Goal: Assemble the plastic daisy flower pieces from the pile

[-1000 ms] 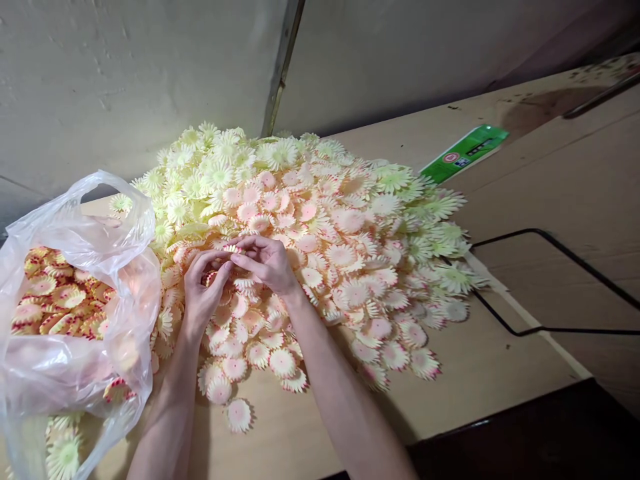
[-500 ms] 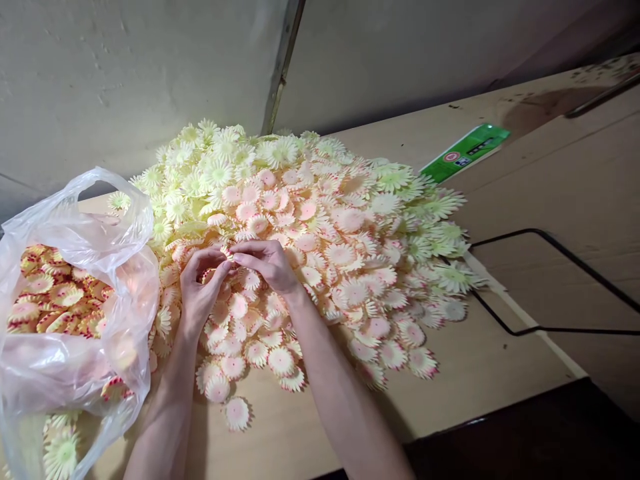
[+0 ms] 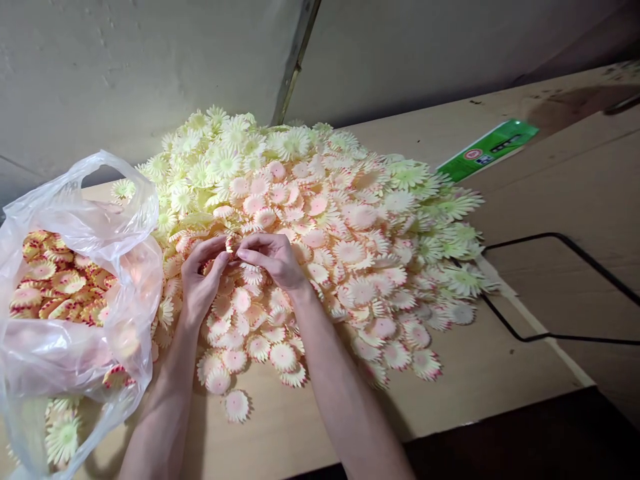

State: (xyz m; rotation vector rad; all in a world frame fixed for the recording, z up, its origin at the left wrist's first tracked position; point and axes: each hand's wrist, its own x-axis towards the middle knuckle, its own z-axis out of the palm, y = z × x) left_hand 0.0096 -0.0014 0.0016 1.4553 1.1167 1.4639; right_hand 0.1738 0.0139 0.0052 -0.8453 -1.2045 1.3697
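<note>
Pinching a small red-edged flower piece (image 3: 229,241) between thumb and forefinger, the left hand (image 3: 200,283) holds it just above the left part of the flower heap (image 3: 360,217), which serves here as the landmark. The right hand (image 3: 280,263) is close beside it over the same heap, thumb and forefinger drawn together at the tips; whether anything thin is caught between them, I cannot tell. The other fingers of both hands are curled and partly hidden. The held piece looks light and soft, so too hard a squeeze might crease its petals, while a loose one could let it fall among the similar pieces in the heap, where it would be hard to pick out again. Both forearms pass over the heap's near edge, and a low sweep of either could drag pieces off onto the bare tabletop (image 3: 280,433), where a single flower (image 3: 237,406) lies just in front of the heap. Left of the heap sits an open plastic bag (image 3: 50,353) with more red-edged flowers (image 3: 65,280) inside; its limp handles stand near the left forearm, and a snagged handle might tip it. Right of the heap are a black wire frame (image 3: 595,339), close to its edge, and, farther back, a green packet (image 3: 490,150).
</note>
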